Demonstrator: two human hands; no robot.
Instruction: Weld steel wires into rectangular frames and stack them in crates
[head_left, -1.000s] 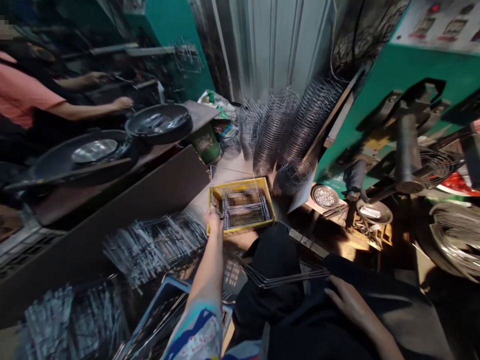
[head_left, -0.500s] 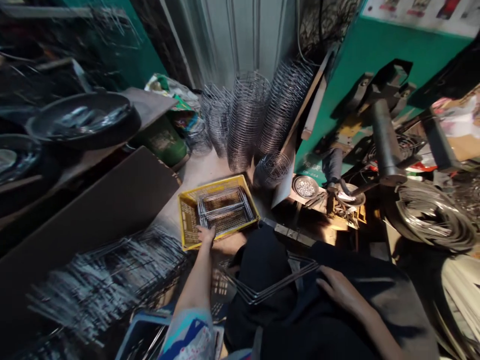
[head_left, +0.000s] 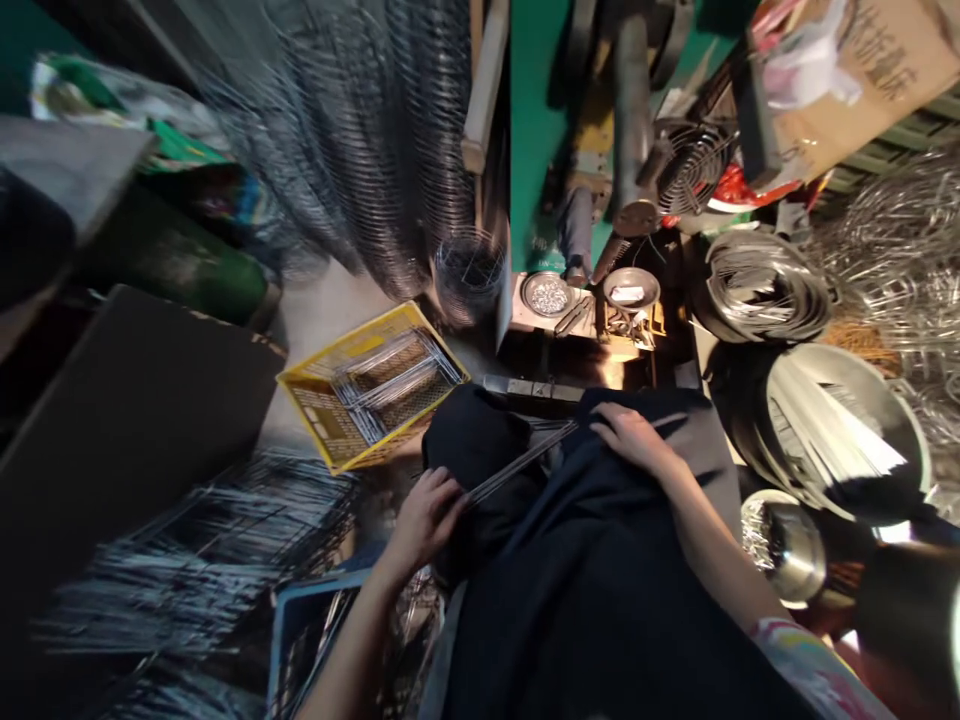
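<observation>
My left hand [head_left: 424,515] is closed round the near end of a bundle of thin wire frames [head_left: 517,462] that lies across my dark-clothed lap. My right hand [head_left: 636,440] rests on my right thigh at the bundle's far end, fingers bent over the wires. A yellow plastic crate [head_left: 322,425] holding more wire frames sits on the floor just beyond my left knee.
Stacks of wire rings [head_left: 390,150] lean against the back wall. A green machine [head_left: 540,120] with a small fan [head_left: 694,165] stands ahead, two small metal dishes [head_left: 547,293] below it. Wire coils [head_left: 757,290] and metal bowls [head_left: 840,420] lie right. A blue crate [head_left: 300,630] sits lower left.
My left hand has come back from the yellow crate to my lap and closed on the wire frames. The view has swung right and down.
</observation>
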